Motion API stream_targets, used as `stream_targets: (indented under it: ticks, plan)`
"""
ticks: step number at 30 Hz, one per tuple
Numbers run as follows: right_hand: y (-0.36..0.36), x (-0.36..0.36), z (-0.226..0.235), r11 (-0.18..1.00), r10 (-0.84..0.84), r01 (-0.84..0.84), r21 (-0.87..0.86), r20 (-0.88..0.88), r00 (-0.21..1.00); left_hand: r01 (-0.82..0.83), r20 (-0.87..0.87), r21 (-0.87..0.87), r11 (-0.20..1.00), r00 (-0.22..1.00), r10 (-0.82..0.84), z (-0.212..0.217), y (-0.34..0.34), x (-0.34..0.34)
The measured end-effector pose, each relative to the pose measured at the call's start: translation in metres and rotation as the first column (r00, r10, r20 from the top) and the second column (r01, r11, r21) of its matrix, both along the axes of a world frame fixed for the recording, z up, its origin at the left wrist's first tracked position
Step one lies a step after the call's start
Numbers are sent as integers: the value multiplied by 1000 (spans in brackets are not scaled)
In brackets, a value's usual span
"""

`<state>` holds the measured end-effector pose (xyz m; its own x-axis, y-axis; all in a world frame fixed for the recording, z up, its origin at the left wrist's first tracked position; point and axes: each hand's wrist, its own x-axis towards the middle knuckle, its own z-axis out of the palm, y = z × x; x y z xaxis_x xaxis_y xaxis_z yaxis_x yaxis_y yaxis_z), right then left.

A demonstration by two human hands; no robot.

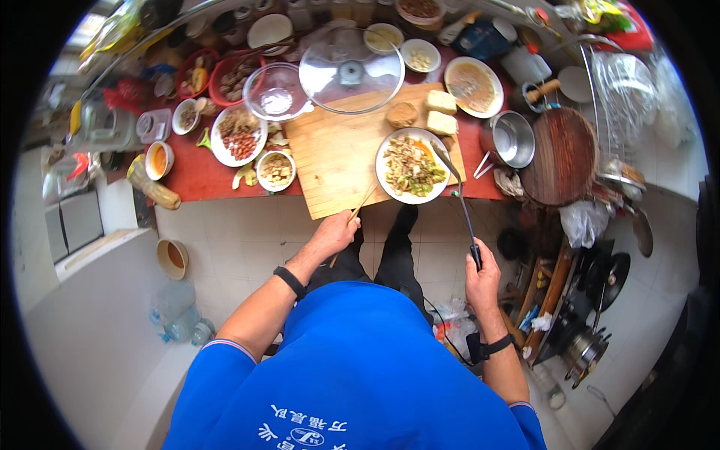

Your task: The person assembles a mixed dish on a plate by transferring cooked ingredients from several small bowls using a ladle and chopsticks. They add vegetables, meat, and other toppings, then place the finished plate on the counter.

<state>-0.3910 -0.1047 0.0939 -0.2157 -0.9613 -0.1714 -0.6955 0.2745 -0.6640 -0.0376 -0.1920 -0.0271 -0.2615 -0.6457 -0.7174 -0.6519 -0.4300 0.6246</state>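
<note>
My left hand (334, 231) is closed round a pair of chopsticks (367, 196), whose tips point toward the plate over the front edge of the cutting board (330, 161). In my right hand (482, 276) is the black handle of a long-handled spatula (466, 214). Its dark head, seen nearly edge-on, lies over the right rim of the white plate (384, 180). Chopped green and pale food (412, 166) with some orange liquid fills that plate, which sits at the board's front right. Behind it are a round brown piece of food (401, 115) and pale yellow blocks (441, 112).
A glass lid (322, 82) and a clear bowl (276, 97) overlap the board's back edge. To the left stand a plate of peanuts (223, 142) and a small bowl (276, 180). A steel pot (517, 142) and a round wooden board (559, 161) stand right.
</note>
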Motion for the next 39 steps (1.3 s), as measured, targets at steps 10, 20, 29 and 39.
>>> stream_targets:
  ticks: [10, 20, 29, 39]
  plan:
    - [64, -3, 14, 772, -620, 374, 514, 480, 621, 109, -41, -19, 994, 993, -110, 4, -11, -40]
    - [232, -45, -9, 666, -707, 702, 252, 515, 485, 360, -127, -92, 928, 920, -370, 2, 28, -102]
    - [524, -92, -33, -136, -753, 924, 358, 569, -332, 609, -161, -9, 793, 782, -602, 25, 170, -228]
    - [725, -191, -58, -119, -270, 722, 681, 678, -684, 786, -84, -5, 618, 616, -784, 50, 292, -284]
